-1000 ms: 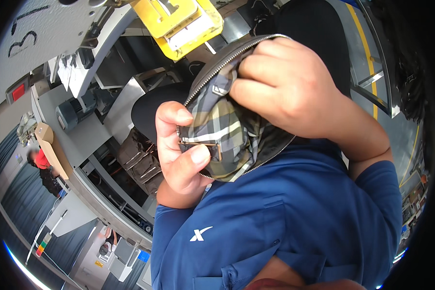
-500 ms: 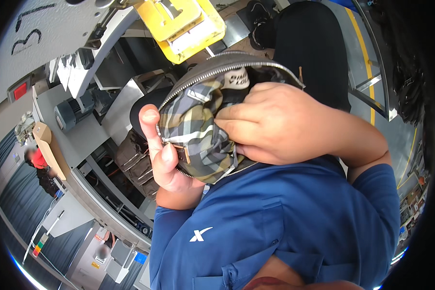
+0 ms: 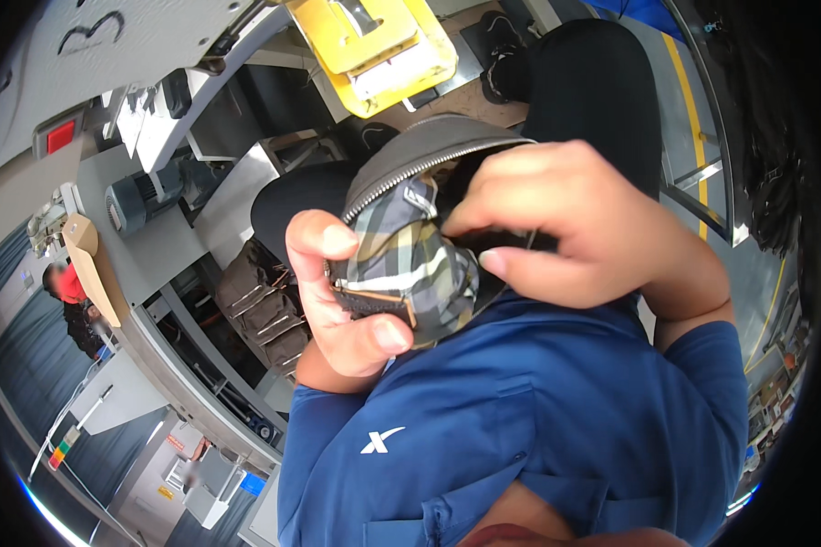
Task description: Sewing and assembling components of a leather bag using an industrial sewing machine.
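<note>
A dark grey zippered bag (image 3: 433, 146) is held in front of my blue shirt, its mouth open toward me. Its plaid lining (image 3: 410, 260), in olive, grey and white, bulges up through the opening. A brown-edged dark pocket slit (image 3: 374, 305) shows on that lining. My left hand (image 3: 342, 301) grips the bag's left rim, thumb and finger bent over the lining. Over the right part of the mouth is my right hand (image 3: 566, 228), slightly blurred, with bent fingertips at the lining and the thumb apart from them. The bag's right side lies hidden beneath it.
A yellow plastic tray (image 3: 388, 59) hangs just beyond the bag. Upper left, a pale machine body (image 3: 146, 55) juts in, with a grey motor (image 3: 141, 201) below it. A stack of dark bags (image 3: 260, 296) lies left of my knee. People are in the background at left.
My right hand has drawn back to the right, its thumb now away from the fingers. The bag's mouth has narrowed and tilted. My left thumb and finger have spread further apart.
</note>
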### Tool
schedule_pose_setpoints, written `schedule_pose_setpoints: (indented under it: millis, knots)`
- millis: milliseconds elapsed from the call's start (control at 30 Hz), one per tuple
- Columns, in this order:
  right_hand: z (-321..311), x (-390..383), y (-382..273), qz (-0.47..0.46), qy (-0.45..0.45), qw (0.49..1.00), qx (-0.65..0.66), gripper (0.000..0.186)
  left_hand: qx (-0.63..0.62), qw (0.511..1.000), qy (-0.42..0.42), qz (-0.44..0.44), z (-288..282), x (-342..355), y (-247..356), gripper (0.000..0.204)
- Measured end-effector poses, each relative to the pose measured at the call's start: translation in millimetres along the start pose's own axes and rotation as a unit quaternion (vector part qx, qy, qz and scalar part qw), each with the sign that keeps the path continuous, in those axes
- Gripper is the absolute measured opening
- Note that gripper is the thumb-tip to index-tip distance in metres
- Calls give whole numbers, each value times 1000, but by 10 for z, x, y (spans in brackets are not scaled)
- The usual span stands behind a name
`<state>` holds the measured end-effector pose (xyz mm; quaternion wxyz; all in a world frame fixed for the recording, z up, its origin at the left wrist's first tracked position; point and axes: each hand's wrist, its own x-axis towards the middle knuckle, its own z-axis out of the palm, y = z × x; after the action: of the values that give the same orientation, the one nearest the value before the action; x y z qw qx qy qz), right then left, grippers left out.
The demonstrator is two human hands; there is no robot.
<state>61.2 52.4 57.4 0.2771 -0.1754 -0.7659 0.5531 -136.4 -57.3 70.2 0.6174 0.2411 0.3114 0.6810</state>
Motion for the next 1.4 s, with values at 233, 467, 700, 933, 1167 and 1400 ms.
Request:
schedule_pose_setpoints:
  millis: [233,467,700,933,1167,1400]
  knots:
    - [144,89,3,132,-74,968,198,33,30,998,-45,-12,11,6,-20,65]
    - [352,-17,29,147,18,944,294,29,74,997,-17,-13,14,-54,-5,59]
    - [365,65,1,102,86,975,175,25,65,995,46,-60,50,-162,57,58]
    - [114,-138,149,-26,217,968,-124,15,26,999,-25,-18,-121,-32,95,60]
    - [100,-168,615,170,19,984,-43,46,75,997,8,3,-330,12,105,79]
    - [110,-106,454,299,20,953,-50,31,427,888,158,72,-388,244,283,64]
